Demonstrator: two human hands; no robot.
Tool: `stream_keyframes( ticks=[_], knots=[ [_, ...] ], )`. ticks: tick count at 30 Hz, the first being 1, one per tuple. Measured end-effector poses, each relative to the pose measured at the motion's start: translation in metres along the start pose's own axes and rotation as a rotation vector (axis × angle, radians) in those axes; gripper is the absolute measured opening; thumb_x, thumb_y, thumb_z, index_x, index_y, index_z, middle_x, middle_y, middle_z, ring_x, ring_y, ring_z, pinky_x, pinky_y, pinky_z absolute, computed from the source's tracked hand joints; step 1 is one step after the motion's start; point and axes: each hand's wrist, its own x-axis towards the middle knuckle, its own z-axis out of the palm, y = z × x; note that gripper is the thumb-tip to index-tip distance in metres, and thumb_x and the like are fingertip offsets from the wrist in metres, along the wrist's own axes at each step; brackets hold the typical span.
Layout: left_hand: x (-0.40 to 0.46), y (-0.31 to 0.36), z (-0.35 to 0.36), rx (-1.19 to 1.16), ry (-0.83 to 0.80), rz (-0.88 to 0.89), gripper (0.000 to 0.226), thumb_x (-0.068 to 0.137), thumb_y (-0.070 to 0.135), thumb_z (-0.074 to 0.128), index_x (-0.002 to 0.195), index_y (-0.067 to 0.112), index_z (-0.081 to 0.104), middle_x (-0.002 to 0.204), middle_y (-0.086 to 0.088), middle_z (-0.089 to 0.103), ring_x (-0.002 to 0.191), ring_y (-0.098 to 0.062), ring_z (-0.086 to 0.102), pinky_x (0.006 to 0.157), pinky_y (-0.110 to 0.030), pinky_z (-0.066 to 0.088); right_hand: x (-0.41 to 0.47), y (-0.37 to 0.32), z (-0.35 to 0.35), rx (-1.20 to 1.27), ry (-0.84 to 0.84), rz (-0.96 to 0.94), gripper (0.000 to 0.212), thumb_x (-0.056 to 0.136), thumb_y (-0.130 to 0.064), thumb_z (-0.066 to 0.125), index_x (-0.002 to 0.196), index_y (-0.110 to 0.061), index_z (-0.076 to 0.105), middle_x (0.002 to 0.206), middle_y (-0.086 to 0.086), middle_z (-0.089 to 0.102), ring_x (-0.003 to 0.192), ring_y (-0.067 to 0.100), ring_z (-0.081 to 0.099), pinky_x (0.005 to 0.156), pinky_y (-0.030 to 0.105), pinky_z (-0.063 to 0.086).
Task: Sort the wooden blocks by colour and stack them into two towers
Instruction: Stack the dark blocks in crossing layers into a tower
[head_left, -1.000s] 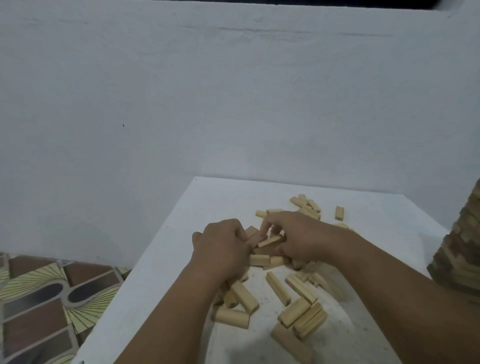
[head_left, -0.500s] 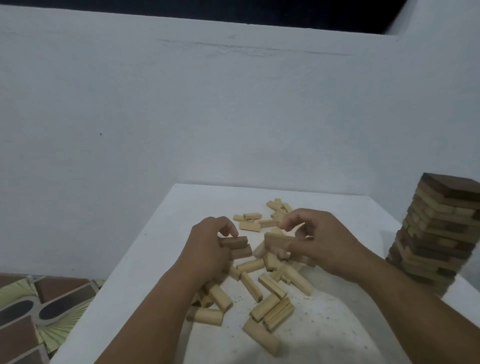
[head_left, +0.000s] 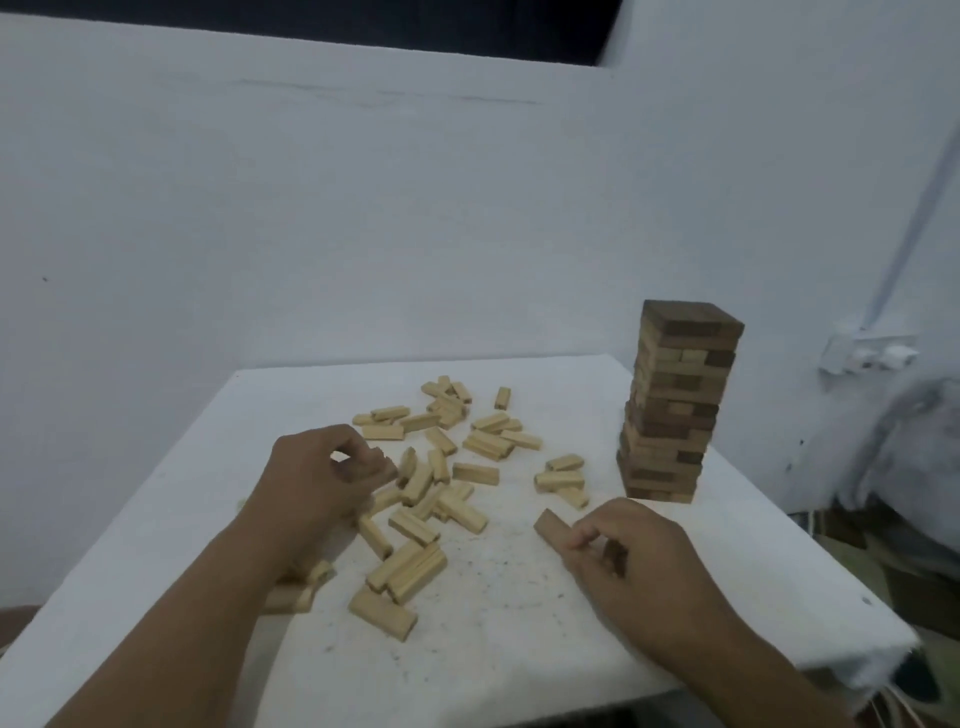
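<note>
Several light wooden blocks (head_left: 441, 457) lie scattered over the middle of the white table (head_left: 519, 623). At the right back stands a tall tower (head_left: 675, 400) of mostly dark brown blocks with some lighter ones. My right hand (head_left: 628, 556) rests low on the table in front of the tower, closed around dark brown blocks (head_left: 553, 526) whose end sticks out to the left. My left hand (head_left: 317, 478) hovers at the left edge of the pile, fingers pinched on a darker block (head_left: 387, 470) that is mostly hidden.
A pale wall rises close behind the table. On the right wall sits a white switch box (head_left: 867, 353). The table's right edge (head_left: 852, 587) drops off just past the tower. Patterned floor shows at the lower right.
My right hand has moved from the pile's middle to the right and down near the tower, carrying dark blocks. My left hand stays at the pile. The camera has swung right, showing the whole tower.
</note>
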Motion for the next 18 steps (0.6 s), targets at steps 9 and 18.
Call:
stream_keyframes(
  ticks=[9, 18],
  knots=[
    [-0.047, 0.072, 0.038, -0.055, -0.015, 0.129, 0.015, 0.074, 0.036, 0.085, 0.074, 0.029, 0.072, 0.081, 0.026, 0.071, 0.071, 0.003, 0.067, 0.059, -0.007, 0.048, -0.009, 0.009, -0.016, -0.098, -0.035, 0.059, 0.016, 0.079, -0.043, 0.074, 0.087, -0.032, 0.066, 0.090, -0.019, 0.061, 0.081, -0.002, 0.056, 0.069, 0.010, 0.043],
    [-0.074, 0.100, 0.107, -0.062, -0.231, 0.070, 0.012, 0.083, 0.034, 0.073, 0.072, 0.031, 0.069, 0.080, 0.021, 0.072, 0.065, 0.000, 0.068, 0.065, -0.023, 0.055, -0.014, 0.014, -0.041, -0.059, -0.157, 0.173, 0.036, 0.057, -0.053, 0.086, 0.077, -0.030, 0.066, 0.079, -0.015, 0.065, 0.070, -0.004, 0.059, 0.057, 0.014, 0.042]
  ],
)
